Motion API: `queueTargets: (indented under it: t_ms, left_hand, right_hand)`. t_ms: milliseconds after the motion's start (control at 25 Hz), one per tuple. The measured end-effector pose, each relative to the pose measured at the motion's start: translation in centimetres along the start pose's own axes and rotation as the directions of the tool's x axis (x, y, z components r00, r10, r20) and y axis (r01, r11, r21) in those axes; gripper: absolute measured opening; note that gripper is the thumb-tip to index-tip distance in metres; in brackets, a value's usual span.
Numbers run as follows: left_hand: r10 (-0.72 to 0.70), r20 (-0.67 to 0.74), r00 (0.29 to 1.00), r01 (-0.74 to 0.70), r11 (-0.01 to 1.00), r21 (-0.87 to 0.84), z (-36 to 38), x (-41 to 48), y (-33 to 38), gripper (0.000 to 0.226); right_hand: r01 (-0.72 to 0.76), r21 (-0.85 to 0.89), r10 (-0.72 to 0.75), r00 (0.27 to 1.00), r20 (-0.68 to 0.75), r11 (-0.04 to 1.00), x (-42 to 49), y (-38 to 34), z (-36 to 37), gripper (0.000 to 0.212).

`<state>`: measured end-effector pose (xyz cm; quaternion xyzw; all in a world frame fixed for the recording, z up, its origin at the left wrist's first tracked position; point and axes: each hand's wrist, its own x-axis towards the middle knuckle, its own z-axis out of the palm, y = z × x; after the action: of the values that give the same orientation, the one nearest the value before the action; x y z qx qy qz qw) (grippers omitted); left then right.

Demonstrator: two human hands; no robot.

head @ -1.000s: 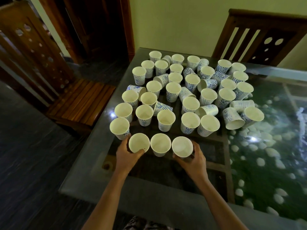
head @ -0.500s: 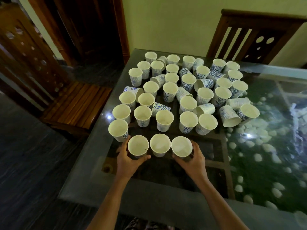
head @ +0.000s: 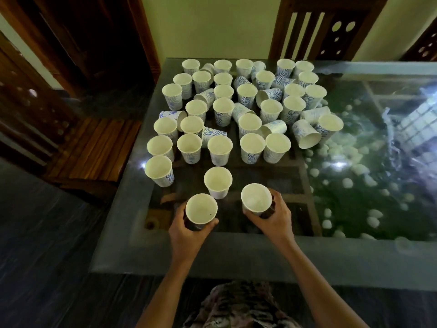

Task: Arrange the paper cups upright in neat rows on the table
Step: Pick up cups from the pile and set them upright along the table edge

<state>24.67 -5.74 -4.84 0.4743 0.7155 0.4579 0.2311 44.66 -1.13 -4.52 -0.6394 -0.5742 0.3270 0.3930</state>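
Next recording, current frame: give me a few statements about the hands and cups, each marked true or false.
1. The left hand and the right hand each grip one paper cup. True: the left-hand cup and the right-hand cup.
2. Every cup on the table stands upright. False: several lie on their sides, such as the tipped cup.
3. The middle cup, beyond the two held ones, is touched by neither hand. True.
4. Both held cups are upside down. False: their open mouths face up.
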Motion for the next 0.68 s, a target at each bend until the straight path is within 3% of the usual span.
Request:
queueTargets:
  t_ms: [280,440,680]
  left_hand:
    - [0.158,0.176,0.972,-0.142,0.985,-0.100,6.8,-2.9,7.0,0.074]
    - [0.273,0.224,0.936,-0.249,0.960,-0.130,13.9,-5.7,12.8,0.074]
    - [0.341,0.397,0.852,-0.247,0.931,-0.271,26.6,-14.0,22.6,0.077]
  right_hand:
    - [0.004,0.008,-0.003,0.983,-0.181,1.000,-1.6,2.4,-8.7,0.073]
    - [-0.010,0.040,0.021,0.962,-0.272,0.999,-2.5,5.9,-17.4,0.072]
    - [-0.053,0.042,0.066,0.899,-0.433,0.998,-5.0,12.0,-33.0,0.070]
